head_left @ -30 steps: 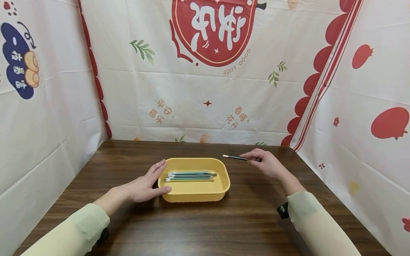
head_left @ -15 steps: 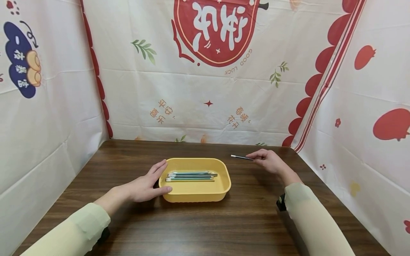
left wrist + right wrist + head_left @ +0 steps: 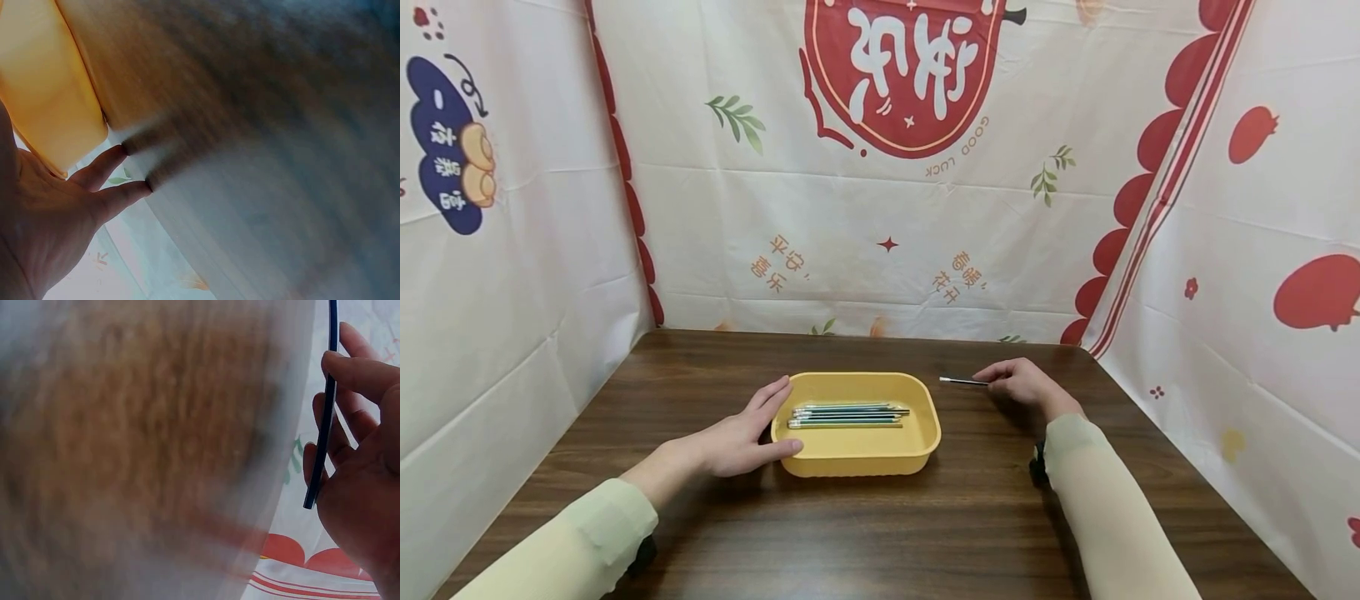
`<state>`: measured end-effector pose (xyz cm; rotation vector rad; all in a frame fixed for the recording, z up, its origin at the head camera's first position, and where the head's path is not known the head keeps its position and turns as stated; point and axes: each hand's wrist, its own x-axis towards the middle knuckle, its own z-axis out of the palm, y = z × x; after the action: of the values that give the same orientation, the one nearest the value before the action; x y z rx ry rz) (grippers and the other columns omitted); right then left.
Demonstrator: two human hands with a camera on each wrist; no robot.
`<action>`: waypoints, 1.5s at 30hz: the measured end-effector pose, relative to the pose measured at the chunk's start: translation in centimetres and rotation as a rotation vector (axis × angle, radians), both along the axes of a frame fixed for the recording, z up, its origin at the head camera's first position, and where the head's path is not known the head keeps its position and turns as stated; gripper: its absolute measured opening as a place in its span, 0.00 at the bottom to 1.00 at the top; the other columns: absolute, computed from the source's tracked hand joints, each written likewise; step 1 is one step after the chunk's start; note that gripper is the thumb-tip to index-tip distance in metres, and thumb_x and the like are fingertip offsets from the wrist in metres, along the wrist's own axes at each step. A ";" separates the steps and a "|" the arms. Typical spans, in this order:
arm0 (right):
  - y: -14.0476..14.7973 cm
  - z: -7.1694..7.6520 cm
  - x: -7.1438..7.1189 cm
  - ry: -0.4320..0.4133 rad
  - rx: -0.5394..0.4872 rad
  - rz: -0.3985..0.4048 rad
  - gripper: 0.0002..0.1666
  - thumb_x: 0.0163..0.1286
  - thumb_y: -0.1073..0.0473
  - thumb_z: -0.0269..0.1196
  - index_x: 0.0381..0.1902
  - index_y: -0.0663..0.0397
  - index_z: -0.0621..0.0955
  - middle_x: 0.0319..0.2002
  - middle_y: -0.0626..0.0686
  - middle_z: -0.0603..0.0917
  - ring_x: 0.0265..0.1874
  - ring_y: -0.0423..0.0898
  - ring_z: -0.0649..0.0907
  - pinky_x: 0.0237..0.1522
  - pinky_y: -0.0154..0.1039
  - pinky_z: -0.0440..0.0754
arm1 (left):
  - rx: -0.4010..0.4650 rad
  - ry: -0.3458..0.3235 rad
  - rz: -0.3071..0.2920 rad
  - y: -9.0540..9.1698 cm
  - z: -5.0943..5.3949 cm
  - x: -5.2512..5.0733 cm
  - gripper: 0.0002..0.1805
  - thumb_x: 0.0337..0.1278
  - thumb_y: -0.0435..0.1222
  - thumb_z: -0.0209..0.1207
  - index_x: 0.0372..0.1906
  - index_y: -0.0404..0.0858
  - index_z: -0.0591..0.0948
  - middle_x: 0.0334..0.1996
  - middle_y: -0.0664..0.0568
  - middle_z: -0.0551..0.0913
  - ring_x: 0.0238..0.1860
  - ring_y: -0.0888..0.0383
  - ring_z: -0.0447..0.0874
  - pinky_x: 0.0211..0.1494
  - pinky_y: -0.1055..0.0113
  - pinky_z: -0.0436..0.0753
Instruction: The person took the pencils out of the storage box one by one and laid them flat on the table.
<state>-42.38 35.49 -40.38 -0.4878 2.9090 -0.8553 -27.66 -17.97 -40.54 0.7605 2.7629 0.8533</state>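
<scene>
A yellow plastic basin [image 3: 853,465] stands on the brown table, with several pencils [image 3: 847,415] lying side by side inside it. My left hand [image 3: 737,440] rests spread at the basin's left end, thumb over the near rim and fingers by the far corner. Those fingers look straight in the left wrist view, beside the basin wall [image 3: 53,75]. To the right of the basin, my right hand [image 3: 1024,388] pinches a dark pencil [image 3: 961,381], white end pointing left. The right wrist view shows the thumb pressing this pencil [image 3: 324,419] against the fingers, its blunt dark end near the palm.
Dark wood-grain table [image 3: 850,533] extends around the basin. A white printed cloth [image 3: 880,200] hangs behind the table and along both sides. Each sleeve [image 3: 1097,492] has a dark wrist device under it, the right one [image 3: 1038,465] partly visible.
My right hand has shifted right with the pencil, then come down and slightly nearer, close to the table. My left hand and the basin have stayed in place.
</scene>
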 end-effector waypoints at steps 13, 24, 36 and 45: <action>-0.7 -0.7 -1.2 -0.066 0.030 -0.006 0.17 0.76 0.70 0.64 0.57 0.57 0.92 0.55 0.59 0.93 0.59 0.54 0.84 0.68 0.57 0.80 | 0.003 0.006 -0.002 -0.1 -0.2 -0.1 0.56 0.77 0.64 0.59 0.92 0.42 0.45 0.92 0.47 0.39 0.83 0.33 0.65 0.81 0.32 0.69; -1.3 -0.6 -0.8 -0.079 0.055 -0.037 0.19 0.78 0.71 0.61 0.59 0.58 0.90 0.58 0.63 0.90 0.59 0.58 0.83 0.65 0.58 0.81 | 0.003 0.011 -0.005 -0.2 -0.2 0.0 0.56 0.78 0.64 0.59 0.92 0.41 0.45 0.92 0.47 0.39 0.83 0.33 0.65 0.80 0.32 0.69; -1.4 -0.6 -1.0 -0.092 0.061 -0.054 0.18 0.79 0.71 0.60 0.59 0.57 0.90 0.57 0.62 0.90 0.55 0.55 0.83 0.65 0.55 0.80 | 0.008 0.001 -0.007 -0.1 -0.2 0.0 0.56 0.78 0.64 0.59 0.92 0.42 0.45 0.92 0.47 0.39 0.83 0.33 0.65 0.80 0.32 0.69; -1.5 -0.7 -1.2 -0.099 0.048 -0.062 0.18 0.79 0.71 0.60 0.60 0.58 0.90 0.54 0.62 0.89 0.53 0.56 0.82 0.65 0.57 0.80 | 0.003 0.003 -0.005 -0.1 -0.3 -0.1 0.56 0.77 0.64 0.59 0.92 0.43 0.44 0.92 0.48 0.38 0.82 0.33 0.66 0.80 0.31 0.69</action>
<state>-43.55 33.99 -41.09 -0.3432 2.8598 -0.7907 -27.78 -18.06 -40.83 0.7701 2.7618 0.8563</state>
